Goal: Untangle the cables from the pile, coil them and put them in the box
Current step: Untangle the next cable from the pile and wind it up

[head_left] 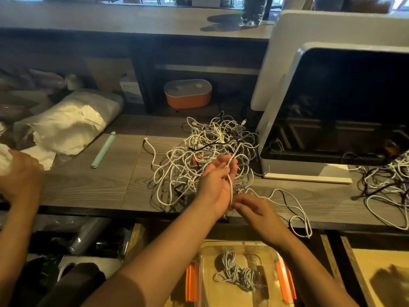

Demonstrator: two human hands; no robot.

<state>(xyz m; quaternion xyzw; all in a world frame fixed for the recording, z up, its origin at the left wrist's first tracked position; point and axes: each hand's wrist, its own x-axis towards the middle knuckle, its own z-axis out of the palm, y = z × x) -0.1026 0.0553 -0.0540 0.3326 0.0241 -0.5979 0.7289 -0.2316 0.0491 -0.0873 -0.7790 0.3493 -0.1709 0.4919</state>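
Observation:
A tangled pile of white cables (199,149), with a few black strands in it, lies on the wooden counter (88,185). My left hand (215,182) is palm up over the pile's near edge, fingers curled on a white cable (230,187) that runs down across the palm. My right hand (256,210), blurred, is just below and to the right, pinching the cable's lower part; the cable trails off to the right in loops. Below the counter sits a clear plastic box (204,253) with orange latches, holding a coiled white-grey cable (238,272).
A white screen device (343,107) stands to the right of the pile, with a second cable tangle (387,182) beyond it. An orange container (188,94) sits at the back. A mint-green stick (103,150), a plastic bag (73,120) and another person's hand (21,173) are on the left.

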